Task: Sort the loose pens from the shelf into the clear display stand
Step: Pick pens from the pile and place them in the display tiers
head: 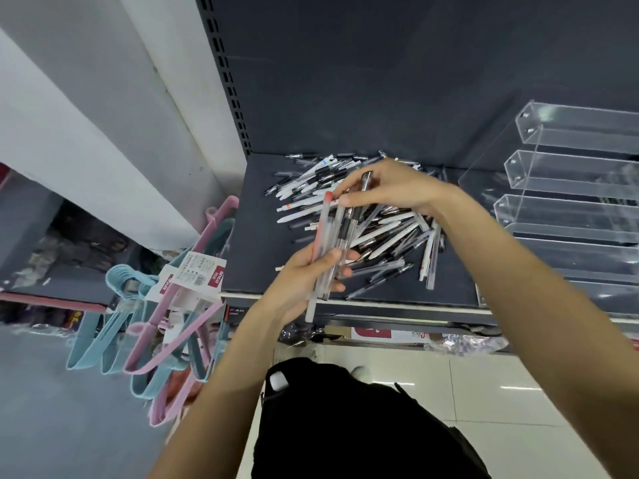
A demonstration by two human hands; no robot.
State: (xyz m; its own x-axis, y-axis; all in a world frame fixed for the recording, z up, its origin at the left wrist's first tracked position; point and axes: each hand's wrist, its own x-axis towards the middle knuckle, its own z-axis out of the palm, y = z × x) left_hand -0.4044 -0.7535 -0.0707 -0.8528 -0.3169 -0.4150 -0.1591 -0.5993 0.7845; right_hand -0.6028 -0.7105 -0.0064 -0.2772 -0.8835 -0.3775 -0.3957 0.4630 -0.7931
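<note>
A: Position of the loose pens (363,216)?

B: Heaped on the dark shelf (256,236), left of the clear display stand (567,174), lying at all angles. The stand's compartments look bare from here; glare makes that uncertain.

A: And the person's hands?

B: The left hand (297,281) is in front of the heap, toward the shelf's front edge. Its fingers are curled round a bundle of pens (332,243), thumb laid across the barrels. The bundle's long axis runs from the shelf edge up toward the heap, leaning a little toward the stand. 1 barrel carries a red cap at the top.

A: Right hand?

B: The right hand (390,188) is over the heap, between the bundle and the stand. Fingertips press on the bundle's upper ends, and 1 dark pen (366,179) stands pinched between the fingers, pointing up. Whether it is joining the bundle or leaving it, cannot tell.

A: What does the next move hinge on?

B: Judgement only: the stand lies to the right of the bundle, beyond the right hand, so the right hand is the nearer one for loading. The bundle's axis would have to be matched to a compartment opening first.

A: Anything else nearby?

B: Pink and blue hangers (166,319) hang left of the shelf.
</note>
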